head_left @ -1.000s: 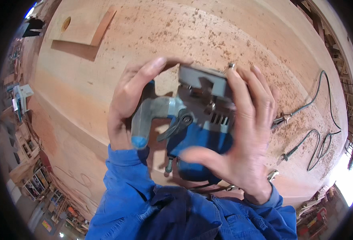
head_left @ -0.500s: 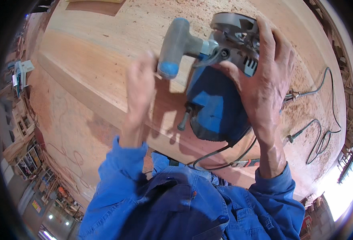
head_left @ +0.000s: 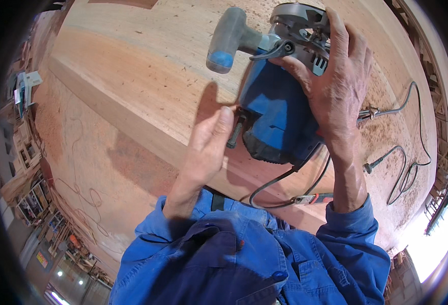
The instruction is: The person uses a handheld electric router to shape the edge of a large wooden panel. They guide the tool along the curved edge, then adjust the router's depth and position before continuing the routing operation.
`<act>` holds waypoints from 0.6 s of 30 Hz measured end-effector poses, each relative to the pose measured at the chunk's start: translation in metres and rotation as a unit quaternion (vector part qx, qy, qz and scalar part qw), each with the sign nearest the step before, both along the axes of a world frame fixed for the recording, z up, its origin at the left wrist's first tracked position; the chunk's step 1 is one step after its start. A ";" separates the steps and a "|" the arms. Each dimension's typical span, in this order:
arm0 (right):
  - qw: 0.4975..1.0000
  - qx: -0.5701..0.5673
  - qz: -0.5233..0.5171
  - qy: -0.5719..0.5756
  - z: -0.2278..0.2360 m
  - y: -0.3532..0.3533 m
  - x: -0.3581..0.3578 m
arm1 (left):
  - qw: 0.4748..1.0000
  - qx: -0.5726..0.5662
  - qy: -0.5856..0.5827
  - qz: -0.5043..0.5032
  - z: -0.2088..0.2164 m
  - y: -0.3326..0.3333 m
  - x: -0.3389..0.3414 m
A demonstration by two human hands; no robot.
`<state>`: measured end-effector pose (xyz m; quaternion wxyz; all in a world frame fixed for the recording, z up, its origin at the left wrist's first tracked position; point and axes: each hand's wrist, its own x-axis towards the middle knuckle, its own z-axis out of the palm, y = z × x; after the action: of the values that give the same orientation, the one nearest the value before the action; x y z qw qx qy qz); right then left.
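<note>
wooden worktop [head_left: 127, 84] | scattered wood shavings [head_left: 386, 133] | dark corded plug [head_left: 369, 167] | red-and-black-handled hand tool [head_left: 316, 198] | blue router [head_left: 277, 109], contact unclear

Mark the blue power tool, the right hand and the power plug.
Blue power tool [head_left: 279, 109], head view: on its blue housing.
Right hand [head_left: 340, 84], head view: on the back of the hand.
Power plug [head_left: 371, 166], head view: on its dark body.

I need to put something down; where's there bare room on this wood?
Mostly bare: the wood between the gray handle and its own near-left edge. Crowded: right of the right hand, with the plug and shavings.
</note>
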<state>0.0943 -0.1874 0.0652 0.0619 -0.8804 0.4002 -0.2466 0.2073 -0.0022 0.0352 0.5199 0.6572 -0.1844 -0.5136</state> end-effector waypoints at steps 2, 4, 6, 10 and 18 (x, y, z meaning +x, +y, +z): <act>1.000 0.016 -0.005 0.014 0.000 -0.002 -0.003 | 0.997 -0.054 0.008 0.061 0.015 0.004 -0.002; 1.000 -0.009 0.002 0.009 -0.001 -0.002 -0.004 | 0.992 -0.067 -0.032 0.100 0.016 0.014 0.013; 0.999 -0.041 0.006 0.001 -0.003 -0.006 -0.005 | 0.986 -0.023 -0.126 0.106 0.002 0.010 0.020; 0.999 -0.031 0.014 -0.005 -0.006 -0.002 -0.002 | 0.994 0.080 0.015 0.070 -0.010 -0.002 0.004; 1.000 -0.019 0.007 -0.014 -0.006 -0.004 -0.006 | 0.990 -0.004 -0.068 0.121 -0.008 0.002 0.010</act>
<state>0.0887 -0.1914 0.0596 0.0525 -0.8805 0.3884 -0.2665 0.2175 -0.0006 0.0276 0.5670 0.7059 -0.1404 -0.4007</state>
